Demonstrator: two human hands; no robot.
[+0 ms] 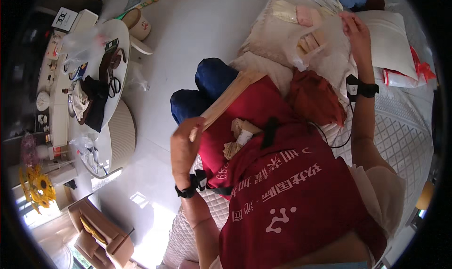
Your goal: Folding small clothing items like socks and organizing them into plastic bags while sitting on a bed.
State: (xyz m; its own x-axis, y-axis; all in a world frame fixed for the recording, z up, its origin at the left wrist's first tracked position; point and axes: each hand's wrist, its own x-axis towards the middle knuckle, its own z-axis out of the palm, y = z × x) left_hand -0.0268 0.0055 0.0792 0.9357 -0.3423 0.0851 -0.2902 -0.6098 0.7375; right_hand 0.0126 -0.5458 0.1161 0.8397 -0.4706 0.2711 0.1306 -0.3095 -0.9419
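My left hand (185,142) grips one end of a long beige strip (229,99), which looks like thin fabric and stretches over the knees to the apron's edge. In the lap of the dark red apron (282,184) lies a beige bundle (243,136) with a white band around part of it. At the upper right, my right hand (353,27) has its fingers closed on the edge of a translucent plastic bag (326,32). Beige folded pieces (310,43) show in or through the bag. Both wrists wear black straps.
A rust-red cloth (316,97) lies beside my lap on the quilted cover, with a white pillow (386,39) beyond. Pink and cream packets (303,15) rest near the bag. To the left, a round white table (122,32) holds black scissors (114,85) and dark cloths. A cable runs by my right arm.
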